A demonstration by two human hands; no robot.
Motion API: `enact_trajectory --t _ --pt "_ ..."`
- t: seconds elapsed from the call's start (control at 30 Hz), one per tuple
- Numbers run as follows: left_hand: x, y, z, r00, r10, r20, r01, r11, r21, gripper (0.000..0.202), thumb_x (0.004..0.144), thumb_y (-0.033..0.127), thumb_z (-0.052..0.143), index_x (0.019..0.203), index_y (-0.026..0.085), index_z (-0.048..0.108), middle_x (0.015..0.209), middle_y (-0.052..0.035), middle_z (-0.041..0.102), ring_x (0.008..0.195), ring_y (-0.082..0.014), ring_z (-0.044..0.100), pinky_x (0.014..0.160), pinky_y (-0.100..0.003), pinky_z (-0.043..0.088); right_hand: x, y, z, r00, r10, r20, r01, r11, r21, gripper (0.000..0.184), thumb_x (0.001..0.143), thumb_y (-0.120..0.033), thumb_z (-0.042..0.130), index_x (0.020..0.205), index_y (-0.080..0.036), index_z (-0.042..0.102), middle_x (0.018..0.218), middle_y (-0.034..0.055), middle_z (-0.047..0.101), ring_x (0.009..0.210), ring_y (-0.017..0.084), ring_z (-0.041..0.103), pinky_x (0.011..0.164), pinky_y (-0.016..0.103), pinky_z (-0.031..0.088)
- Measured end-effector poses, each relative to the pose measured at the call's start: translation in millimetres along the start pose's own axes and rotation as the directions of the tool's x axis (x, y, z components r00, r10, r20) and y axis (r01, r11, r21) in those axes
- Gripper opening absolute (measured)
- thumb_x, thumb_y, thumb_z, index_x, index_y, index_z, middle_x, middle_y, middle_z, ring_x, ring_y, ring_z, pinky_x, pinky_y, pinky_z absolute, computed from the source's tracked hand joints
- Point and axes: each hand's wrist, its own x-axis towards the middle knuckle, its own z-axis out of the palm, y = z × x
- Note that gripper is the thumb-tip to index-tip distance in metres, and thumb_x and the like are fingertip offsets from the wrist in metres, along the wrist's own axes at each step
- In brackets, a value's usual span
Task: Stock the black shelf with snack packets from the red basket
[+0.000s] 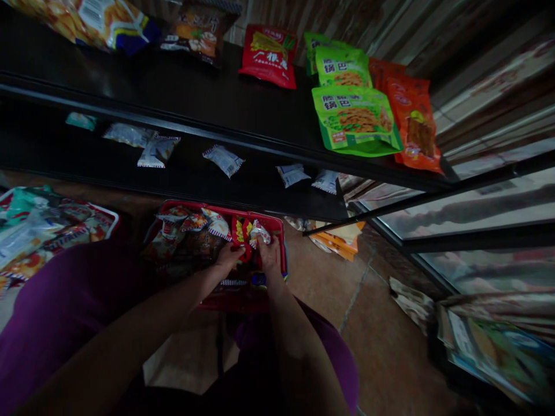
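Observation:
Both hands reach down into a red basket (pixel 280 228) full of small snack packets. My right hand (pixel 270 254) is closed on a small white and red snack packet (pixel 260 232) near the basket's right end. Just to its left, my left hand (pixel 229 258) has its fingers bent and pressed at the lower edge of a red and yellow snack packet (pixel 241 230). White and orange packets (pixel 218 224) lie beside it. A dark blue packet (pixel 259 279) rests below my hands, and the basket's left interior is in deep shadow.
A black shelf (pixel 208 104) stands ahead, bearing a red bag (pixel 269 56), green bags (pixel 358 120) and orange bags (pixel 414 124). Small white packets (pixel 224 160) lie on its lower board. Another packed basket (pixel 113 222) is at left. Orange packaging (pixel 342 241) lies on the floor.

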Motion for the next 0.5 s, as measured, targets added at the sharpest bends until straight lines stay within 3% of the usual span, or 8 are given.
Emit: enact_trajectory --t 0.13,0.2,0.3,0.5 --pt "6.2 11.3 5.4 0.988 -0.073 0.133 0.085 0.993 -0.084 0.029 0.085 0.024 0.052 0.114 0.019 0.052 0.104 -0.0071 0.068 0.085 -0.0157 0.066 0.069 -0.026 0.051 -1.7 -7.9 -5.8 0.982 0.117 0.15 -0.13 0.988 0.079 0.07 0.069 -0.047 0.062 0.131 -0.023 0.038 0.109 0.0048 0.065 0.091 0.02 0.064 0.078 0.031 0.05" --pt "4.0 17.6 12.0 0.984 -0.099 0.15 0.113 0.99 -0.087 0.029 0.085 0.02 0.05 0.114 0.02 0.051 0.106 -0.0067 0.067 0.086 -0.0153 0.065 0.066 -0.025 0.051 -5.5 -11.0 -7.6 0.976 0.091 0.197 -0.115 0.987 0.11 0.068 0.068 -0.043 0.064 0.13 -0.026 0.041 0.108 0.0014 0.066 0.09 0.018 0.064 0.081 0.03 0.049" --pt "-6.4 28.4 21.6 0.983 -0.102 0.154 0.113 0.992 -0.064 0.029 0.083 0.021 0.053 0.112 0.022 0.052 0.107 -0.0067 0.066 0.086 -0.0164 0.064 0.063 -0.024 0.05 -12.3 -17.3 -12.6 0.984 0.036 0.177 -0.068 0.982 0.175 0.062 0.069 -0.042 0.062 0.126 -0.026 0.045 0.105 0.0006 0.066 0.09 0.018 0.063 0.083 0.03 0.049" --pt "-37.1 59.7 24.3 0.991 -0.014 0.132 0.014 1.0 0.005 0.032 0.079 0.02 0.058 0.111 0.022 0.055 0.11 -0.0084 0.065 0.089 -0.0189 0.063 0.064 -0.024 0.049 -21.5 -48.8 -33.3 0.975 -0.05 0.217 -0.022 0.948 0.318 0.057 0.069 -0.044 0.06 0.123 -0.025 0.05 0.102 0.001 0.068 0.089 0.018 0.064 0.078 0.03 0.051"
